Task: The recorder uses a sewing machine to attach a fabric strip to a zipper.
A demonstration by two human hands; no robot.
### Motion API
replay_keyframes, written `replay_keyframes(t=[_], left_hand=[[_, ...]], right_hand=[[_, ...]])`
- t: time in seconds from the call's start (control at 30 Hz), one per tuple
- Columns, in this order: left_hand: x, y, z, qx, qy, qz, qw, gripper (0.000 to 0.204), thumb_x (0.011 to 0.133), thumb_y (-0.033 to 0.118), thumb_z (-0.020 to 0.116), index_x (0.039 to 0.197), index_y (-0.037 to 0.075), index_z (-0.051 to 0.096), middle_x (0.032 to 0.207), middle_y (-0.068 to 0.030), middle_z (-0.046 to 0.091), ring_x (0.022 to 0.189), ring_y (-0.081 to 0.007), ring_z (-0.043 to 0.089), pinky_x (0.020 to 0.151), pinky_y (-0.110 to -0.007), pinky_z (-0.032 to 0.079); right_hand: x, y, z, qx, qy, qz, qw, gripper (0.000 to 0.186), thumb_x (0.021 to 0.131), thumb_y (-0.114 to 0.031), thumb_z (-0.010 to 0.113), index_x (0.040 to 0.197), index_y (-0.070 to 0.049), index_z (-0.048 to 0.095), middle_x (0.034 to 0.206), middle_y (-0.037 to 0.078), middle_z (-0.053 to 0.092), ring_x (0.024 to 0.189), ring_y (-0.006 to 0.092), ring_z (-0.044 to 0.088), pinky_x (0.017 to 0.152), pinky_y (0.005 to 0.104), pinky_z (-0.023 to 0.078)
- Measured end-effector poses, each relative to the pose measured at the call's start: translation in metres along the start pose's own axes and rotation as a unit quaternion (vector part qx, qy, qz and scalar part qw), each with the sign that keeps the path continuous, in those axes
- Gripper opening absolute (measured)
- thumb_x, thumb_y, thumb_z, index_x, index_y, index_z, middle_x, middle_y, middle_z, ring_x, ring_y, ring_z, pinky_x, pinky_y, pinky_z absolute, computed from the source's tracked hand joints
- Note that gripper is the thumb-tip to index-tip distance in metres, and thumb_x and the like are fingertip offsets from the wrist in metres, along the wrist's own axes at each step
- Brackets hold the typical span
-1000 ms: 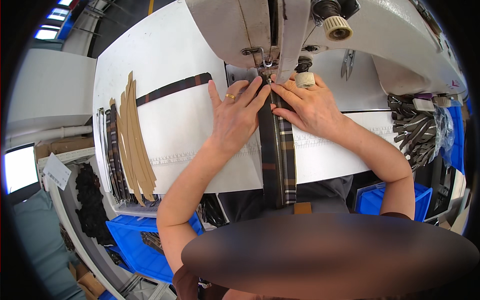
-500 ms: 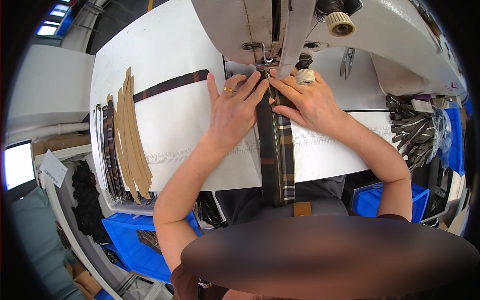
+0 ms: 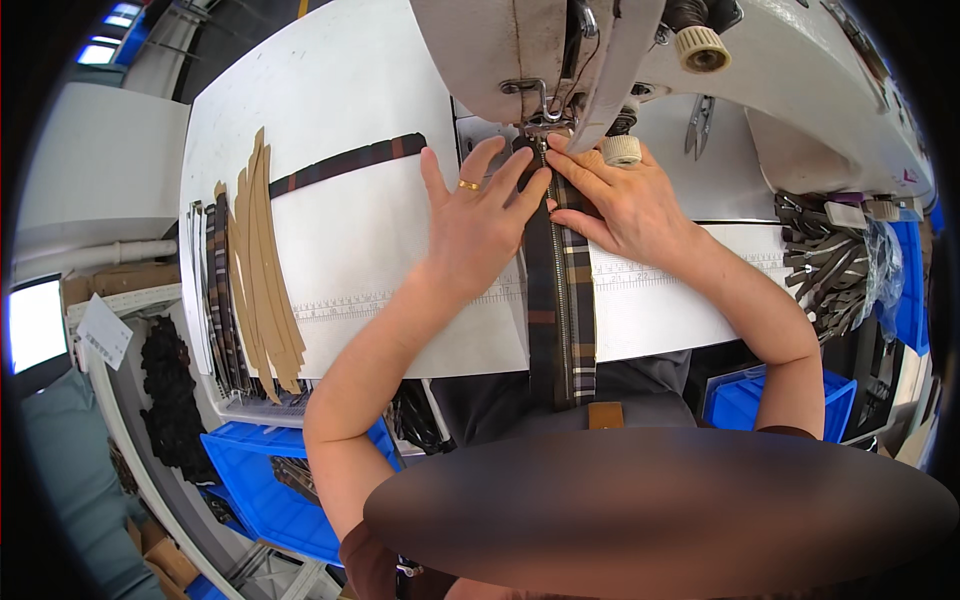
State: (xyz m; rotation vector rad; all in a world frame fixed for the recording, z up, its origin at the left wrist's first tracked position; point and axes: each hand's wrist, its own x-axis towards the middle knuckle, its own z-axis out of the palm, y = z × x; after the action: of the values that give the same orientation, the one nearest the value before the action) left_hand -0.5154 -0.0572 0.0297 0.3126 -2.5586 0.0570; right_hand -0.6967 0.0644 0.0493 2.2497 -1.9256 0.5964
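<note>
A long dark fabric strip with plaid edging and a metal-toothed zipper (image 3: 560, 300) runs from under the sewing machine's presser foot (image 3: 545, 125) toward my lap. My right hand (image 3: 635, 210) grips its right side close to the foot, index and middle fingers forward and thumb lower down. A fingertip shows by the zipper teeth. On the left edge of the strip, my left hand (image 3: 478, 225) has its fingers spread and bent, the tips at the fabric near the foot. It wears a gold ring and holds nothing. The machine head (image 3: 510, 50) hides the strip's far end.
Left on the white table (image 3: 350, 240) lie tan paper strips (image 3: 262, 270), plaid strips (image 3: 215, 290) and one dark plaid band (image 3: 350, 163). Thread snips (image 3: 700, 127) rest beside the machine. A zipper pile (image 3: 820, 255) is at the right edge. Blue bins (image 3: 265, 500) stand below.
My left hand has loosened slightly, its fingers lifting and spreading more. My right hand keeps its place on the strip. The whole view has shifted a little.
</note>
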Motion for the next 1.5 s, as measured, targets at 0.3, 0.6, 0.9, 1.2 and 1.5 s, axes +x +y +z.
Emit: replay_keyframes(t=[0.3, 0.6, 0.9, 1.2, 1.5], left_hand=[[-0.002, 0.004, -0.009, -0.027, -0.061, -0.035, 0.997, 0.041, 0.079, 0.010, 0.066, 0.119, 0.018, 0.067, 0.127, 0.0023, 0.062, 0.118, -0.0189, 0.052, 0.107, -0.065, 0.010], [0.001, 0.002, -0.010, -0.053, -0.035, -0.035, 0.997, 0.039, 0.076, 0.012, 0.069, 0.115, 0.012, 0.066, 0.123, -0.0017, 0.062, 0.114, -0.0218, 0.053, 0.106, -0.067, 0.016], [-0.005, 0.002, -0.001, -0.007, -0.017, 0.003, 1.000, 0.040, 0.077, 0.015, 0.069, 0.116, 0.011, 0.066, 0.124, -0.0041, 0.061, 0.115, -0.0222, 0.054, 0.107, -0.068, 0.014], [0.000, 0.007, -0.010, -0.057, -0.057, -0.050, 0.995, 0.044, 0.075, 0.008, 0.068, 0.119, 0.016, 0.067, 0.128, 0.0006, 0.062, 0.113, -0.0210, 0.054, 0.105, -0.066, 0.016], [0.003, 0.001, -0.005, -0.062, -0.050, -0.054, 0.995, 0.042, 0.077, 0.015, 0.070, 0.119, 0.017, 0.067, 0.129, 0.0023, 0.062, 0.112, -0.0184, 0.055, 0.107, -0.066, 0.016]], right_hand=[[0.005, -0.002, 0.001, 0.013, 0.024, 0.012, 1.000, 0.052, 0.085, -0.041, 0.067, 0.122, -0.006, 0.059, 0.115, 0.010, 0.063, 0.113, 0.0280, 0.055, 0.092, 0.0382, 0.043], [0.003, 0.000, 0.003, 0.001, 0.023, 0.005, 1.000, 0.050, 0.086, -0.041, 0.066, 0.122, -0.007, 0.060, 0.113, 0.007, 0.064, 0.109, 0.0270, 0.056, 0.091, 0.0378, 0.044], [0.003, -0.002, 0.003, -0.014, 0.036, -0.002, 0.999, 0.050, 0.085, -0.041, 0.066, 0.120, -0.007, 0.060, 0.111, 0.006, 0.064, 0.109, 0.0262, 0.056, 0.090, 0.0380, 0.045], [0.004, 0.000, -0.001, -0.017, -0.015, 0.005, 1.000, 0.053, 0.087, -0.038, 0.066, 0.129, -0.008, 0.055, 0.132, 0.007, 0.057, 0.107, 0.0272, 0.061, 0.089, 0.0389, 0.046], [0.009, 0.004, -0.004, -0.013, 0.003, -0.006, 1.000, 0.052, 0.083, -0.040, 0.068, 0.121, -0.005, 0.060, 0.107, 0.008, 0.065, 0.101, 0.0274, 0.056, 0.087, 0.0378, 0.044]])
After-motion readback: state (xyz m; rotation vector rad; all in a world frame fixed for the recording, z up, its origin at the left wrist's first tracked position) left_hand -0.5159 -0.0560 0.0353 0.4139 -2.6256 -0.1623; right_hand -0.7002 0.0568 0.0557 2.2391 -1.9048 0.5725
